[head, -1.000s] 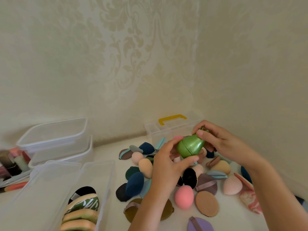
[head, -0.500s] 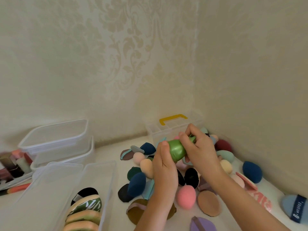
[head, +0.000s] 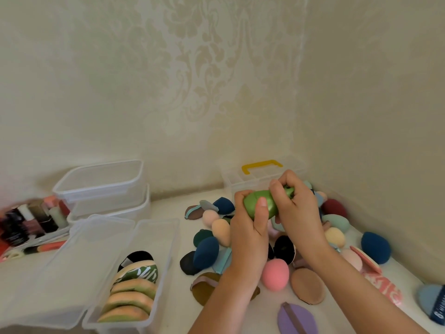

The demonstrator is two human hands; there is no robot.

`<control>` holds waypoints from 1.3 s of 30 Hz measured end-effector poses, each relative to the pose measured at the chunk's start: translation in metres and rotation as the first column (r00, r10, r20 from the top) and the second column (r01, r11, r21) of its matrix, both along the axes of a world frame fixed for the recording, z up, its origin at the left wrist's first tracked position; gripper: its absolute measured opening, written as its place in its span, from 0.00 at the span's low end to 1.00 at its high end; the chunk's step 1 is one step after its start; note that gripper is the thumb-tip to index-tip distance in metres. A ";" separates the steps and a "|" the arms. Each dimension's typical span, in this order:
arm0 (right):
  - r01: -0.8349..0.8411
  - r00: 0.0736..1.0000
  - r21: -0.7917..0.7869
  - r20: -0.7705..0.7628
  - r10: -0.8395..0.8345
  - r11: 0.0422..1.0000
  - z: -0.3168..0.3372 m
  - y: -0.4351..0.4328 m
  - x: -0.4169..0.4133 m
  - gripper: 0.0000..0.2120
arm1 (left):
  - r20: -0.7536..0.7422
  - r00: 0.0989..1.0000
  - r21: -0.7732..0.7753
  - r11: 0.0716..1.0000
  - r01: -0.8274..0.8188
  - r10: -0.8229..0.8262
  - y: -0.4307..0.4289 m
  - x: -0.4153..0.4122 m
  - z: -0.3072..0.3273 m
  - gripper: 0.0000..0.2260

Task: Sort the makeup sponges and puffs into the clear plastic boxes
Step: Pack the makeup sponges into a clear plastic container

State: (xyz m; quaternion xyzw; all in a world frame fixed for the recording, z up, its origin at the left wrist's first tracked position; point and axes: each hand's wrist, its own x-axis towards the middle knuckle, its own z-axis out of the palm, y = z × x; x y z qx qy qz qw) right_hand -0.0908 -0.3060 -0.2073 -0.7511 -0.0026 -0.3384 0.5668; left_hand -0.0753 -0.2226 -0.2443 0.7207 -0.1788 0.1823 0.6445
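Observation:
Both hands hold a shiny green pear-shaped sponge case (head: 263, 203) above the pile. My left hand (head: 250, 227) wraps its round lower half, thumb across the front. My right hand (head: 295, 208) grips its narrow top end. Under them lies a heap of loose sponges and puffs: a pink sponge (head: 275, 274), a navy sponge (head: 206, 252), a tan round puff (head: 307, 285), a purple puff (head: 295, 320). An open clear box (head: 149, 239) at lower left holds a row of green-and-peach puffs (head: 131, 294).
Two stacked clear tubs (head: 101, 186) stand at the back left. A clear case with a yellow handle (head: 261, 165) sits in the corner behind my hands. Cosmetic bottles and brushes (head: 29, 225) crowd the left edge. Walls close in behind and on the right.
Both hands have stayed on the green case and lowered it slightly toward the pile. My right hand has shifted from its side to grip its narrow top.

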 end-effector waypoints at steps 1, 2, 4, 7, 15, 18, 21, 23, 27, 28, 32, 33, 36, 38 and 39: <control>-0.017 1.000 0.008 -0.009 0.017 1.000 -0.001 -0.001 0.001 0.13 | 0.004 1.000 0.030 0.999 -0.009 0.009 0.002 0.000 0.000 0.20; -0.040 0.999 0.014 -0.020 0.040 0.999 0.000 -0.002 0.002 0.13 | 0.008 1.000 0.062 0.998 -0.018 0.018 0.005 -0.002 0.002 0.19; -0.117 0.992 0.038 -0.046 0.119 0.992 0.002 -0.003 0.002 0.13 | 0.012 1.000 0.132 0.991 -0.025 0.024 0.014 -0.010 0.009 0.14; -0.357 0.926 0.170 -0.067 0.372 0.919 0.009 -0.001 -0.004 0.13 | -0.026 1.000 0.209 0.978 -0.011 0.017 0.037 -0.022 0.029 0.13; -0.534 0.820 0.296 -0.049 0.571 0.792 0.007 0.006 -0.006 0.25 | -0.052 0.972 0.740 0.663 -0.117 0.229 0.173 -0.028 0.068 0.19; -0.499 0.833 0.257 -0.121 0.540 0.828 0.005 0.015 -0.007 0.12 | -0.108 0.937 0.855 0.512 -0.083 0.333 0.217 -0.024 0.050 0.18; -0.493 0.830 0.227 -0.166 0.532 0.840 0.003 0.029 -0.008 0.11 | -0.161 0.942 0.877 0.481 -0.001 0.295 0.233 -0.027 0.037 0.21; -0.486 0.834 0.177 -0.199 0.514 0.856 0.003 0.036 -0.008 0.14 | -0.170 0.952 0.879 0.476 0.030 0.253 0.237 -0.030 0.033 0.23; -0.457 0.855 -0.032 -0.291 0.429 0.889 0.011 0.051 -0.003 0.14 | -0.202 0.964 0.855 0.511 0.087 0.174 0.244 -0.029 0.029 0.19; -0.460 0.858 -0.096 -0.303 0.414 0.883 0.015 0.059 -0.001 0.14 | -0.215 0.965 0.846 0.522 0.107 0.149 0.246 -0.029 0.027 0.17; -0.466 0.874 -0.387 -0.338 0.348 0.795 0.027 0.096 0.011 0.14 | -0.203 0.978 0.822 0.552 0.141 0.052 0.248 -0.030 0.021 0.11; -0.471 0.874 -0.426 -0.346 0.342 0.772 0.030 0.107 0.015 0.15 | -0.202 0.979 0.816 0.559 0.148 0.035 0.249 -0.030 0.020 0.11; -0.530 0.832 -0.424 -0.427 0.353 0.735 0.039 0.134 0.029 0.20 | -0.232 0.973 0.805 0.564 0.182 0.017 0.253 -0.027 0.016 0.12; -0.585 0.785 -0.441 -0.517 0.340 0.680 0.044 0.148 0.039 0.21 | -0.233 0.972 0.811 0.556 0.182 0.021 0.254 -0.026 0.012 0.13; -0.605 0.771 -0.482 -0.555 0.314 0.634 0.045 0.155 0.043 0.21 | -0.220 0.975 0.818 0.550 0.171 0.025 0.254 -0.026 0.011 0.14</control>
